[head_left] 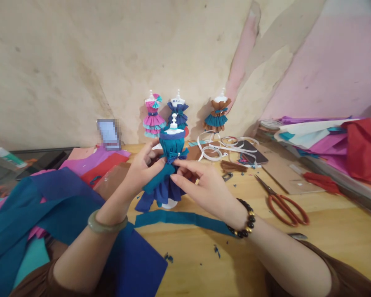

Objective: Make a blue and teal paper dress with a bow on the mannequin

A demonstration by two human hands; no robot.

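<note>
A small white dress form (174, 128) stands upright in the middle, wearing a teal top (172, 144), a bow with a white bead at the waist and a pleated blue skirt (166, 190). On its left side, my left hand (144, 165) holds a teal strip (156, 180) against the waist, thumb in front. From the right, my right hand (200, 181) pinches at the waist just under the bow; what lies between its fingertips is too small to make out. Another teal strip (185, 218) lies flat on the table, its right end passing beneath my right wrist.
Three dressed forms (154, 119) stand by the wall. Orange-handled scissors (286, 206), white ribbon (212, 150) and cardboard (292, 173) lie right. Coloured sheets (58, 206) cover the left, near a phone (109, 134). A tray (358, 185) of crepe paper stands far right.
</note>
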